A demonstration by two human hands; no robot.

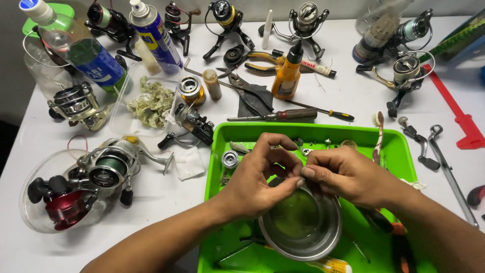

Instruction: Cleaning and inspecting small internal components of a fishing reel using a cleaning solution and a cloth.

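My left hand [260, 174] and my right hand [343, 174] meet fingertip to fingertip over a steel bowl [303, 237] of greenish liquid. Together they pinch a small part that the fingers hide almost entirely. The bowl sits inside a green plastic tray [399, 146], which also holds a small metal spool [230, 159], several tiny metal parts along its far rim and a toothbrush [378, 134] leaning on its right side.
Fishing reels [108, 169] lie around the white table, one in a clear bowl [55, 197] at left. Spray cans [151, 33], an orange oil bottle [288, 73], pliers [250, 93], screwdrivers [283, 116] and a clear tub of rags [146, 103] crowd the back. Reel handles [424, 146] lie right.
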